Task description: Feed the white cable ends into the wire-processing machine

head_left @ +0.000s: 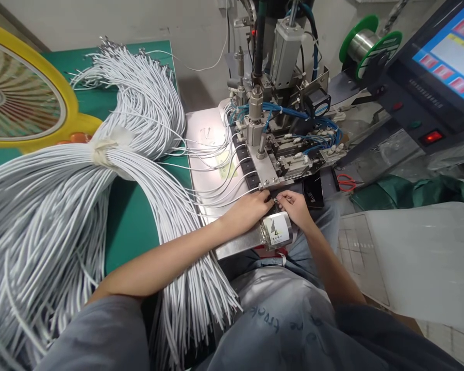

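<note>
My left hand [249, 210] and my right hand [296, 206] meet at the front edge of a small machine [272, 139] with blue air hoses. Both hands are closed in a pinch around the end of a thin white cable [224, 198] and a tiny dark connector [274, 200] between the fingertips. Several white cables run from a steel plate [203, 139] into black holders at the machine's left side. A big taped bundle of white cables [100, 170] lies over the green table [129, 226] under my left forearm.
A yellow-rimmed fan [27, 98] stands at the far left. A touch screen [448, 51] and a lit red button [432, 137] are at the right, with a green solder spool [365, 44] behind. Red scissors [346, 182] and a translucent plastic sheet [421, 257] lie at the right.
</note>
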The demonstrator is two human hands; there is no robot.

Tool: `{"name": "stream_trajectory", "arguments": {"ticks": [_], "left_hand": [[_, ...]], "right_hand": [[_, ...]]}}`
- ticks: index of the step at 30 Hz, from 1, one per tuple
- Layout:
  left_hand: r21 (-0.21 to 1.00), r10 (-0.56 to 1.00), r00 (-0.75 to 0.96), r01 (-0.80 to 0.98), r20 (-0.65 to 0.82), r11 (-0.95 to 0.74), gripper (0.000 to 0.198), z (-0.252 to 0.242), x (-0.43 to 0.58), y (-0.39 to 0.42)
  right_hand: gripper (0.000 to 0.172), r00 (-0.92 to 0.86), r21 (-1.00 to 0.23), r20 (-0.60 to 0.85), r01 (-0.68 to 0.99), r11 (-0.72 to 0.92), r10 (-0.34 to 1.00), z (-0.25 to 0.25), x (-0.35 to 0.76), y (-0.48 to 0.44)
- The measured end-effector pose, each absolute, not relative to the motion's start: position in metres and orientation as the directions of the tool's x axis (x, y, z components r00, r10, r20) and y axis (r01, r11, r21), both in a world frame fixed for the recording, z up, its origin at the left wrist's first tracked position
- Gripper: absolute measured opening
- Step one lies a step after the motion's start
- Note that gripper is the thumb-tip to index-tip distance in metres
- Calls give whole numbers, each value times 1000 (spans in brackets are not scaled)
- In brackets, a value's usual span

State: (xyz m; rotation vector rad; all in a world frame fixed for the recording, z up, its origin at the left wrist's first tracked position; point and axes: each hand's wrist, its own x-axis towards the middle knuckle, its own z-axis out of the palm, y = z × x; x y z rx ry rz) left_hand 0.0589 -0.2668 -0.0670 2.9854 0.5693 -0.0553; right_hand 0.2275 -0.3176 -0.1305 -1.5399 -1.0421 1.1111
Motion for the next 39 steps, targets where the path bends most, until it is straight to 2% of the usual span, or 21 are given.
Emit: {"name": "stream_trajectory", "arguments": {"ticks": [4,8,11,13,16,19,21,24,26,27,30,33,35,37,39], "left_hand": [[71,385,922,388,-52,-919,34,-63,59,-270],[35,439,892,445,-104,-895,20,-54,57,-276],[21,488,864,494,-123,-869,21,-49,55,-278],[26,500,858,506,-120,-862,23,-48,54,-279],[29,525,842,532,-125,-846,26,-47,54,-282],[0,613,779,619,-135,-786,27,-48,54,-285],[-21,679,725,682,-118,-731,29,-50,54,-287],[-25,710,696,712,-107,-701,32,-54,54,-288],[-22,706,699,708,-111,-705,34,-56,54,-288],[-23,707,699,709,-107,-705,34,-56,54,-288],[-17,709,701,710,-74,-704,36,-57,54,-287],[6,709,703,710,-51,-704,35,-55,54,-287],[15,710,702,712,-55,-702,35,-54,54,-287],[20,711,700,713,-65,-701,35,-52,53,-286],[27,707,702,711,-78,-703,35,-51,53,-285]], "right_hand": [[27,173,-962,-232,104,-252,957,-130,229,-316],[30,68,-975,-186,112,-193,980,-135,227,-315],[30,29,-982,-140,125,-142,990,-139,229,-312],[27,95,-969,-81,227,-101,992,-137,233,-314],[25,328,-905,79,419,-70,941,-120,235,-329],[23,462,-868,212,494,-51,861,-96,221,-360],[22,390,-872,186,489,-31,902,-84,199,-382],[25,-30,-910,-72,411,-53,997,-85,157,-405],[25,-279,-929,-201,359,-92,939,-95,132,-413],[24,-344,-933,-230,344,-106,910,-102,121,-415],[22,-340,-927,-197,369,-62,920,-114,103,-416],[22,-253,-886,-41,456,82,967,-111,97,-409],[19,-222,-851,12,509,126,975,-105,93,-400],[11,-205,-838,-18,537,97,979,-102,87,-389],[15,-177,-841,-67,540,40,982,-103,80,-379]]}}
